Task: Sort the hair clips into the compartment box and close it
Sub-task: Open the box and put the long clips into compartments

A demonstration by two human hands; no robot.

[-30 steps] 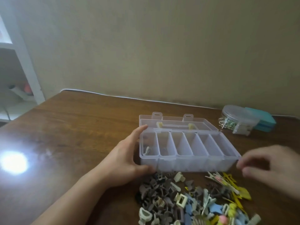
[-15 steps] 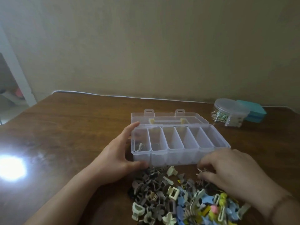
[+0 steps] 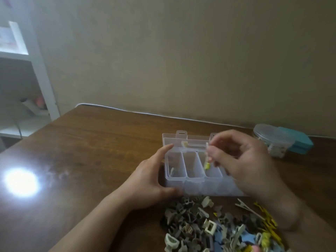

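A clear plastic compartment box (image 3: 192,185) stands open on the brown table, its lid (image 3: 192,142) laid back behind it. My left hand (image 3: 151,180) holds the box's left end, thumb at the front corner, fingers along the side. My right hand (image 3: 241,160) hovers over the middle compartments and pinches a long white and yellow hair clip (image 3: 207,160), which hangs down into the third compartment from the left. One pale clip (image 3: 171,171) lies in the leftmost compartment. A heap of mixed hair clips (image 3: 214,228) lies in front of the box.
A round clear tub (image 3: 272,140) with small items and a teal case (image 3: 300,142) stand at the back right by the wall. A white shelf unit (image 3: 36,73) stands left of the table. A bright light glare (image 3: 21,182) shows on the tabletop at left.
My right hand dipped into the clip heap, took a white and yellow clip, and rose over the box's middle compartments. My left hand stayed on the box's left end.
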